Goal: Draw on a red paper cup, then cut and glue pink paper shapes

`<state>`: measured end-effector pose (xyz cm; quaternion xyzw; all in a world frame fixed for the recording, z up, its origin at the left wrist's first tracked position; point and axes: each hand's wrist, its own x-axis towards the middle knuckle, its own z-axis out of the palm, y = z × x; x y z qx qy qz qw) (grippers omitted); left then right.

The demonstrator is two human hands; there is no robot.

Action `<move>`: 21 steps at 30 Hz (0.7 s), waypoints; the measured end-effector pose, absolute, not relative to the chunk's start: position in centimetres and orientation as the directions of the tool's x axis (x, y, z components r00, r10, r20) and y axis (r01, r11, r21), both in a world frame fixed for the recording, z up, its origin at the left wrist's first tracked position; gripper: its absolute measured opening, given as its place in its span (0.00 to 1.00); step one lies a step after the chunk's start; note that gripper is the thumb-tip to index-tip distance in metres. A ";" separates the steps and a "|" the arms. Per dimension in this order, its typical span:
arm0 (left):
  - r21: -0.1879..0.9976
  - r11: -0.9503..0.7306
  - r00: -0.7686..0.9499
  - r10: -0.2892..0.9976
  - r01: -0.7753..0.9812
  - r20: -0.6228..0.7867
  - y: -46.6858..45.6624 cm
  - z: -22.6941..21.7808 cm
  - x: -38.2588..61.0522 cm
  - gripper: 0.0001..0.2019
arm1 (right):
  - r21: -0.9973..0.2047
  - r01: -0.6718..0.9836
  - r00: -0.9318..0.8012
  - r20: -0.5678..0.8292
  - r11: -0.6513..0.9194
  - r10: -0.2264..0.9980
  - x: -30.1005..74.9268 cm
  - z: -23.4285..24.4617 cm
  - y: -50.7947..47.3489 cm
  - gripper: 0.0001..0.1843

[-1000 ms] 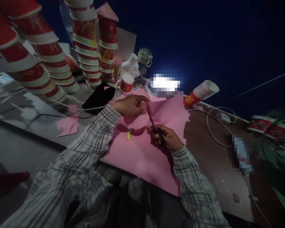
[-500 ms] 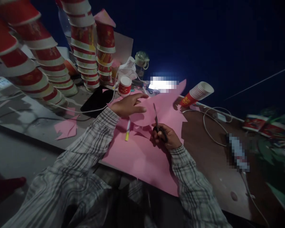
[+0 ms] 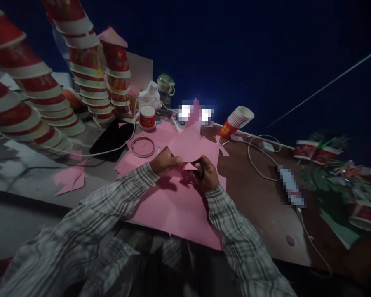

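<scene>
A cut piece of pink paper (image 3: 187,142) is raised over the table, pinched at its near left edge by my left hand (image 3: 166,162). My right hand (image 3: 206,172) is closed round the dark handles of a pair of scissors (image 3: 200,167) at the paper's near right edge. The blades are mostly hidden by the paper, so I cannot tell how far apart they are. A large pink sheet (image 3: 176,210) lies flat beneath both hands. To the left of the held piece, a roll of tape (image 3: 143,147) rests on pink paper.
Tall towers of red and white paper cups (image 3: 88,78) rise at the left, beside a dark tablet (image 3: 111,142). A single cup (image 3: 147,117) stands behind the tape. Stacked cups (image 3: 238,119) lean at the back right. A phone (image 3: 290,187) with a white cable lies right.
My left hand has come down from reaching over the paper and now grips its edge. The scissors, upright before, are now at the paper's edge. The view has turned right.
</scene>
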<state>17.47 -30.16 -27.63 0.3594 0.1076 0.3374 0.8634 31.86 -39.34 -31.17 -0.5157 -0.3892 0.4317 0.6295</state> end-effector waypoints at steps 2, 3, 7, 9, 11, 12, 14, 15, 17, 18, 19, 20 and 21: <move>0.755 0.405 0.729 0.671 -0.516 0.138 -30.7 -27.7 17.7 0.33 | -0.993 -0.044 0.348 0.089 0.111 0.933 31.8 -31.1 -39.3 0.22; 0.787 0.348 0.713 0.683 -0.509 0.159 -30.9 -27.7 17.8 0.30 | -0.993 -0.021 0.348 0.102 0.117 0.932 31.7 -31.1 -39.4 0.22; 0.880 0.262 0.603 0.797 -0.396 0.034 -31.6 -27.3 17.9 0.13 | -0.982 -0.145 0.260 0.083 0.124 0.962 31.5 -31.1 -39.7 0.23; 0.862 0.307 0.522 0.851 -0.403 -0.059 -31.4 -26.8 17.8 0.10 | -0.963 -0.242 0.182 0.079 0.122 0.980 31.8 -30.9 -39.9 0.24; 0.821 0.354 0.448 0.884 -0.448 -0.137 -30.7 -26.2 17.5 0.10 | -0.941 -0.324 0.066 0.080 0.097 0.995 32.7 -30.6 -40.3 0.27; 0.805 0.384 0.425 0.886 -0.453 -0.183 -30.2 -26.0 17.3 0.09 | -0.933 -0.353 -0.018 0.076 0.065 0.997 33.3 -30.4 -40.4 0.29; 0.784 0.424 0.400 0.883 -0.453 -0.246 -29.2 -25.6 16.9 0.09 | -0.925 -0.379 -0.156 0.073 0.009 0.985 34.6 -30.1 -40.7 0.30; 0.772 0.430 0.399 0.882 -0.467 -0.250 -28.7 -25.5 16.8 0.08 | -0.920 -0.391 -0.186 0.087 0.008 0.979 35.3 -30.0 -40.8 0.30; 0.733 0.449 0.438 0.870 -0.511 -0.228 -27.8 -25.6 16.5 0.06 | -0.908 -0.419 -0.205 0.112 0.016 0.972 36.4 -29.9 -40.9 0.31; 0.703 0.474 0.472 0.854 -0.530 -0.220 -27.4 -25.7 16.4 0.05 | -0.904 -0.427 -0.194 0.124 0.030 0.973 36.7 -29.9 -40.9 0.32; 0.673 0.503 0.508 0.834 -0.543 -0.214 -27.2 -25.8 16.4 0.04 | -0.903 -0.427 -0.180 0.132 0.043 0.975 37.0 -29.9 -40.9 0.32; 0.645 0.534 0.541 0.813 -0.546 -0.215 -27.0 -25.9 16.4 0.04 | -0.907 -0.418 -0.169 0.133 0.051 0.977 37.0 -29.8 -41.0 0.32; 0.621 0.560 0.565 0.796 -0.548 -0.220 -26.8 -25.9 16.4 0.03 | -0.915 -0.400 -0.169 0.127 0.049 0.978 37.0 -29.7 -41.0 0.32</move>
